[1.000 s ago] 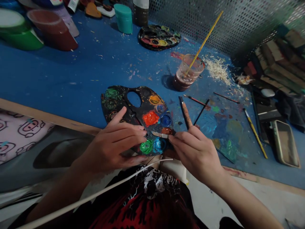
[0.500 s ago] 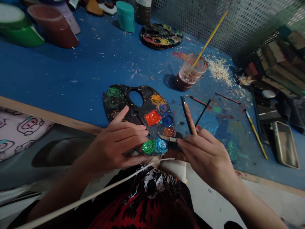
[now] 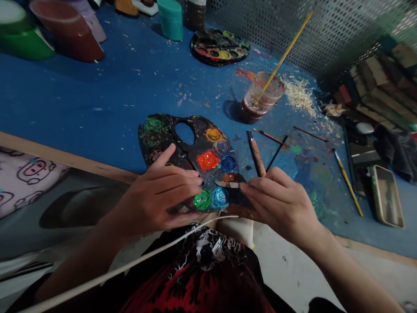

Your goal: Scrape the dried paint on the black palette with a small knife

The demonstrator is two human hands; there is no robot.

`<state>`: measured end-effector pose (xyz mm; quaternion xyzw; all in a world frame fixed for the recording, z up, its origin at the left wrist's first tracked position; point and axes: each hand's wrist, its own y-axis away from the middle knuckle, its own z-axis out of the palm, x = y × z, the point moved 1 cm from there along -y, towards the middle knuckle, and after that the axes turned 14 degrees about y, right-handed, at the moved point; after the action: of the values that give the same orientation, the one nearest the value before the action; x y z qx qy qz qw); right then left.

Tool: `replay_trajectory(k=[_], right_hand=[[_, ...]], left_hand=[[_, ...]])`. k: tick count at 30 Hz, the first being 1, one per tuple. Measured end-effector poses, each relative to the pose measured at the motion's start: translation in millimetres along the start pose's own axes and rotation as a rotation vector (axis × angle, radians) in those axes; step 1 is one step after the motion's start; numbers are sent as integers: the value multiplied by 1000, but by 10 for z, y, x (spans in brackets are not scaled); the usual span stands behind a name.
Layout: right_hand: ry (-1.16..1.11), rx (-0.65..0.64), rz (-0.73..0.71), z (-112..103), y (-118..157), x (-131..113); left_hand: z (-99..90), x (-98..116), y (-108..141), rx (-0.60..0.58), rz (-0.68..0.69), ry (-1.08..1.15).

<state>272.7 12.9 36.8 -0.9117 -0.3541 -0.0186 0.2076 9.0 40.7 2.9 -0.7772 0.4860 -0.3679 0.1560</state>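
A dark paint palette [image 3: 208,143] with wells of green, light blue, red, orange and brown paint lies at the table's near edge. Over its lower left part rests my left hand [image 3: 163,191], index finger raised and the others bent around a thin dark brush [image 3: 193,166] whose end shows at the fingertips. My right hand [image 3: 282,195] pinches a small blade-like tool [image 3: 228,184], its tip over the palette between the brown and light blue wells. A thick wooden handle [image 3: 256,154] sticks up beside the right fingers; whether they hold it is unclear.
Behind stands a cup [image 3: 262,98] of murky water with a yellow brush. A second palette [image 3: 220,47], a turquoise jar [image 3: 170,19] and paint bottles [image 3: 68,30] are at the back. Brushes [image 3: 348,182], a phone [image 3: 387,195] and wood shavings [image 3: 299,95] lie right. A white cable [image 3: 130,265] crosses my front.
My right hand has shifted slightly up and left, and the small tool's tip has moved a little left over the palette. My left hand has hardly moved.
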Motion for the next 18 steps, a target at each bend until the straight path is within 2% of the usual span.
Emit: replay_trajectory(k=[7,10,18], right_hand=[[3,31,-9,32,19,-8],[-4,30,47,31,17,-20],[50,45,50,19,-10,-106]], left_hand=[[-5,38,-3,20,-26,8],[-2,30,-1,-6,-56,12],[4,7,-10,23,-21,-11]])
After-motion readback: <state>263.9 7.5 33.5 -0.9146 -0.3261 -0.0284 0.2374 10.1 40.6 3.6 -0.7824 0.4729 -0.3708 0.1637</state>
